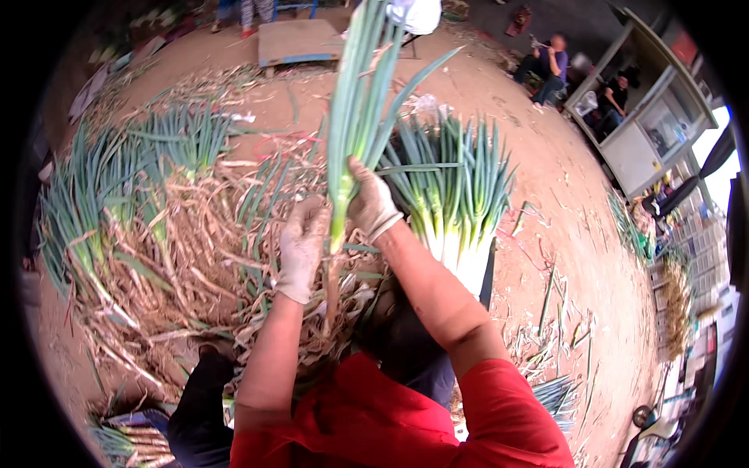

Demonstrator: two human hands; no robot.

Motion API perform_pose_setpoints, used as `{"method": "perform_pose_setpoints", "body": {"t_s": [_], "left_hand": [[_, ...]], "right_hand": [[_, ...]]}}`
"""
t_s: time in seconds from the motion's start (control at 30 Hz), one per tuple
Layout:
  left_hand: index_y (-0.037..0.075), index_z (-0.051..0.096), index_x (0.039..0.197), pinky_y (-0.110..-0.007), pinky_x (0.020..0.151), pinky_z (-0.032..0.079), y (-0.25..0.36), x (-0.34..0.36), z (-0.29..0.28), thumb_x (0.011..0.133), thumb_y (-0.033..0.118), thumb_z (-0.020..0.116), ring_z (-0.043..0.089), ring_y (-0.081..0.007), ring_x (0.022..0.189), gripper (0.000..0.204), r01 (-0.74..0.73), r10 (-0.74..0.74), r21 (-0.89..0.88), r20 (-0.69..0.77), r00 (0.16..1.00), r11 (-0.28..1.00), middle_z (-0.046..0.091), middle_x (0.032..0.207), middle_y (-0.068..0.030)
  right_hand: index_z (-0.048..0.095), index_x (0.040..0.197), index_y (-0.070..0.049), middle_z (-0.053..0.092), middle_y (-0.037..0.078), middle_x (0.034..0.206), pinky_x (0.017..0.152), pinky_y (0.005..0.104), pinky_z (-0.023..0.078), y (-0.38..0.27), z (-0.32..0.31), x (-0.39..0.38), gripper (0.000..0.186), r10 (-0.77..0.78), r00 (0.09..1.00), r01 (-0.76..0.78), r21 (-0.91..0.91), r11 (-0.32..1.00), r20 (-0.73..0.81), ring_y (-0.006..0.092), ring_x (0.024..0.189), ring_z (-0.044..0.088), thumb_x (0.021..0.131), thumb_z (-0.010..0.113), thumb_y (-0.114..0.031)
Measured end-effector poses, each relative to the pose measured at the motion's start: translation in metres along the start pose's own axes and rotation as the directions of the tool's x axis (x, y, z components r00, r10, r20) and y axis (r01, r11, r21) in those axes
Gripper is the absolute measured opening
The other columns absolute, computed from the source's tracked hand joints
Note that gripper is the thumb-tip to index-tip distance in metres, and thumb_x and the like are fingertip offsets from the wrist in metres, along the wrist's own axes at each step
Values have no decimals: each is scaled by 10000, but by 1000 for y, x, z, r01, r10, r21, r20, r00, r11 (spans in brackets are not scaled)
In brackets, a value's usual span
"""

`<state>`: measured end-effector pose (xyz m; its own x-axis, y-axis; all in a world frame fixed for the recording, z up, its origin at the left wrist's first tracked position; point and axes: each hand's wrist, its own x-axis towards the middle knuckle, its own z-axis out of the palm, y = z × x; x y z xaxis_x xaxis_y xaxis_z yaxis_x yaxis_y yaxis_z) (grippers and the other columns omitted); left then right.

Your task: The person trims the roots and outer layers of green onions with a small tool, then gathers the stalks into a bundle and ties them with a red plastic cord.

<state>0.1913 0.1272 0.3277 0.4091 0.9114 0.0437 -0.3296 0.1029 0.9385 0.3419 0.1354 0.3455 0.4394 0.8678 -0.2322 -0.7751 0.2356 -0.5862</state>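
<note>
A long green onion (341,199) stands upright before me, its broad green leaves fanning up past the top edge of the view. My right hand (371,201), in a pale glove, is closed round it where the leaves meet the pale stalk. Lower down the stalk is brown and still in its dry skin. Beside it, my left hand (303,246), also gloved, has its fingers bent in close to the stalk; what they pinch is hidden. Right of my hands stands a bundle of clean green onions (456,203) with white stalks.
Unpeeled green onions (148,226) lie heaped at left, roots and dry skins among them. A low wooden platform (300,43) stands at the back. People sit near a white cabinet (636,148) at far right. Loose leaves litter the dirt floor (577,257).
</note>
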Motion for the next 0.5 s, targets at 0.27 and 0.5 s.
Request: {"method": "perform_pose_setpoints", "body": {"t_s": [0.27,0.5], "left_hand": [[-26,586,1104,-253,748,467,-9,27,28,945,43,546,561,-113,824,177,41,-48,-163,-44,998,986,605,978,-42],[14,573,1001,-231,677,440,-49,-8,13,937,40,559,500,-75,749,71,-67,64,-144,-30,998,987,551,869,4]], "right_hand": [[603,1089,-60,652,69,927,707,356,534,5,8,-2,197,41,998,-41,6,999,-48,205,784,632,950,598,-200],[582,1050,-65,610,44,763,537,351,513,2,-27,21,214,-71,958,78,14,997,-279,201,609,587,907,641,-212]]}}
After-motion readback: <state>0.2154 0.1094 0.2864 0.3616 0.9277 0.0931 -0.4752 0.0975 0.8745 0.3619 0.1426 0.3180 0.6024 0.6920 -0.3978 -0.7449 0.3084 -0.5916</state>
